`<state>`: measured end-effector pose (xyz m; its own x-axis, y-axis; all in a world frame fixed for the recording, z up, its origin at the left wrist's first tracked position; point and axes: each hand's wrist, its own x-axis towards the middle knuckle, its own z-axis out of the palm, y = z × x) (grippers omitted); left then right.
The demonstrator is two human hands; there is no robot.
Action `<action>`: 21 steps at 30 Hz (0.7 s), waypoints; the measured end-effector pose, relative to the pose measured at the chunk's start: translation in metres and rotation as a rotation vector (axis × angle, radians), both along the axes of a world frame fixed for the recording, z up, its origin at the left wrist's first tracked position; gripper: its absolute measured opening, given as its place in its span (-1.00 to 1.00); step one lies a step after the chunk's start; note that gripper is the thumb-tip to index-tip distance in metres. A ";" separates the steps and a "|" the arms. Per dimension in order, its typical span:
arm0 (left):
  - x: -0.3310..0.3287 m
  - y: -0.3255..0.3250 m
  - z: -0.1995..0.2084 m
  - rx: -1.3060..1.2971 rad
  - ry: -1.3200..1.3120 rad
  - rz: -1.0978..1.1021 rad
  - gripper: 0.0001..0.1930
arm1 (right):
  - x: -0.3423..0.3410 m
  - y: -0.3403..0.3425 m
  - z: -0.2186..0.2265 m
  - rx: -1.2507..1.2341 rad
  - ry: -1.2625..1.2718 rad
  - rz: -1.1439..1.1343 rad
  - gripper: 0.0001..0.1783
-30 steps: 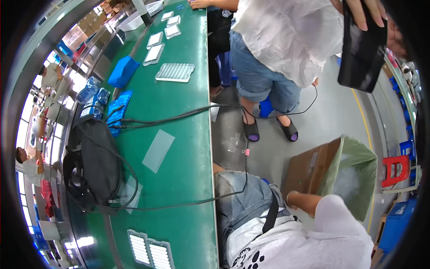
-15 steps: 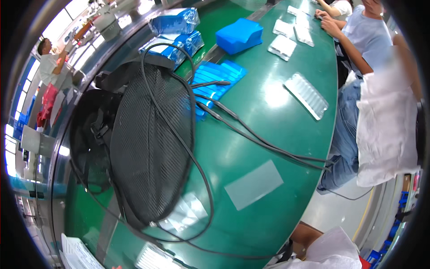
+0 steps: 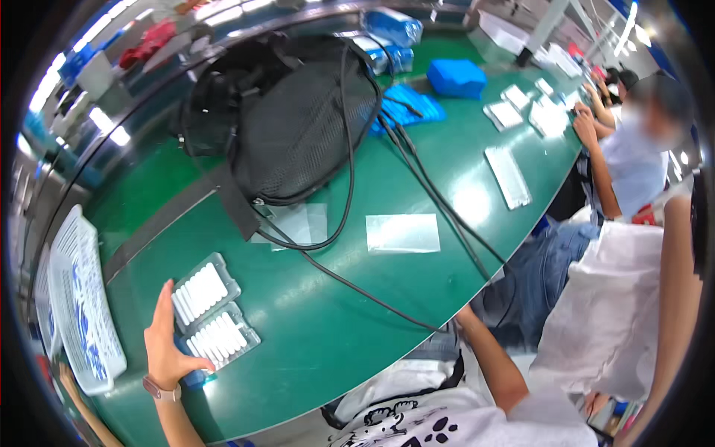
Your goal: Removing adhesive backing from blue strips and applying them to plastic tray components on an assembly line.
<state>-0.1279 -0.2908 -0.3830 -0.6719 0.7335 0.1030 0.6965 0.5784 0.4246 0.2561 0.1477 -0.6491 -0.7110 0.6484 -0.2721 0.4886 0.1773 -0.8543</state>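
My left hand [image 3: 167,349], wearing a wristband, is at the lower left with its fingers stretched and thumb apart. It lies beside two clear plastic trays [image 3: 234,290] holding rows of white stick-like pieces. The thumb is at the near tray's lower corner; whether it touches cannot be made out. Something blue [image 3: 198,378] shows beneath the thumb. At the table edge, a bare arm [image 3: 495,365], apparently my right, comes from a white sleeve; its hand is hidden.
A black mesh bag [image 3: 305,119] with trailing black cables [image 3: 439,197] occupies the far table. White baskets [image 3: 93,305] stand left. Clear sheets [image 3: 402,233], blue packs [image 3: 456,77] and a clear tray [image 3: 508,177] lie around. Co-workers [image 3: 629,160] sit at right.
The view has swung, placing the bag higher and farther right. My left hand and both nearer trays now show much more fully; the baskets have come into view.
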 end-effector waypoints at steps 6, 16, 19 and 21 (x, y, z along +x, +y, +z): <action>0.051 -0.005 0.014 -0.258 0.040 -0.125 0.54 | -0.016 -0.061 0.176 0.231 -0.268 0.594 -0.65; 0.106 0.050 0.000 -0.276 0.022 -0.077 0.48 | -0.029 -0.070 0.171 0.908 -0.105 -0.015 0.42; 0.108 0.064 0.004 -0.196 0.041 -0.128 0.43 | -0.020 -0.052 0.143 1.136 -0.057 -0.399 0.41; 0.102 0.067 0.005 -0.129 0.106 -0.189 0.41 | -0.038 -0.038 0.159 0.993 -0.034 -0.500 0.39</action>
